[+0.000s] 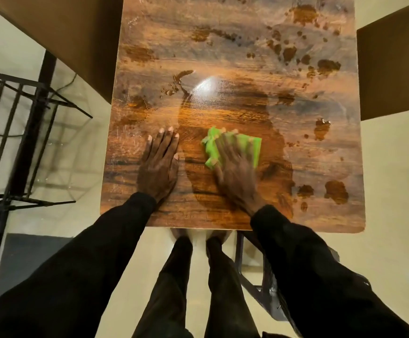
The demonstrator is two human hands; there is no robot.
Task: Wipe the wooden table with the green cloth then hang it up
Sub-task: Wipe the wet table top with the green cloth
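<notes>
Left hand: Your left hand [160, 167] lies flat on the wooden table [223, 45], palm down, with the fingers straight and close together. It holds nothing and sits close to the near edge, left of the middle.
Right hand: Your right hand [235, 172] presses on the green cloth [255, 147], fingers stretched straight and slightly spread over it. The hand is blurred, so finer detail is unclear.
Green cloth: It is bunched under your right fingers and touches the tabletop, just beside your left hand. Cloth shows on both sides of the fingers.
Table surface: A darker wet-looking smear [223, 118] surrounds the cloth. Dark patches [336, 191] dot the right edge and the far right corner.
Surroundings: One brown chair [64, 32] stands at the far left corner and another chair [393, 69] at the right edge. A black metal rack [15, 118] stands off the left edge.
</notes>
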